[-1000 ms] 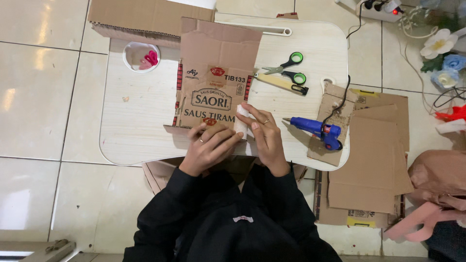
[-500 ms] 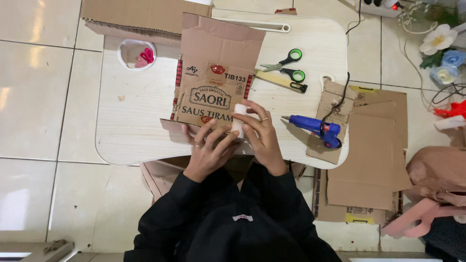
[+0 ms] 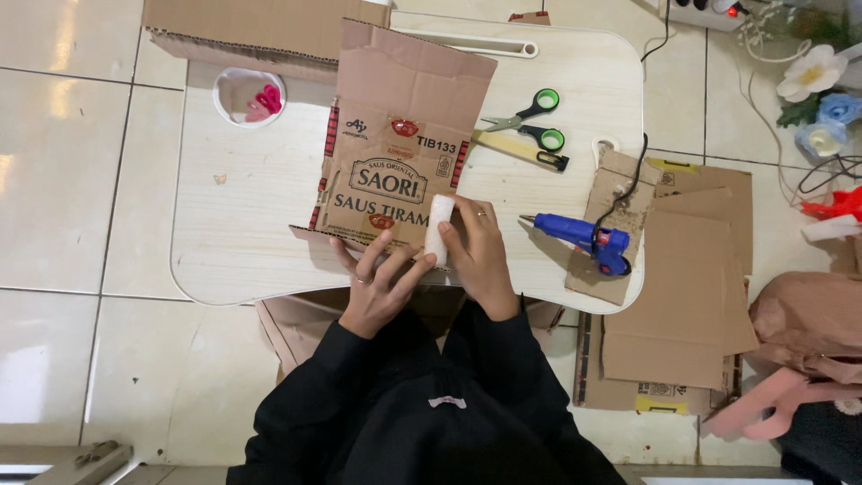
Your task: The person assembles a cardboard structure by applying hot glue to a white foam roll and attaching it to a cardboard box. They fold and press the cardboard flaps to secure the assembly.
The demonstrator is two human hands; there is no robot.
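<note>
Pressing the flattened cardboard box (image 3: 400,153) down on the low white table (image 3: 242,207), the left hand (image 3: 377,287) had its fingers spread flat over the near edge, while the right hand (image 3: 478,256) was pinching a small white roll (image 3: 439,230) upright against that same edge. Looked like early days to me: the cardboard seemed uncut and nothing looked stuck on it. The green-handled scissors (image 3: 532,121) and the blue glue gun (image 3: 584,238) both sat untouched off to the right.
</note>
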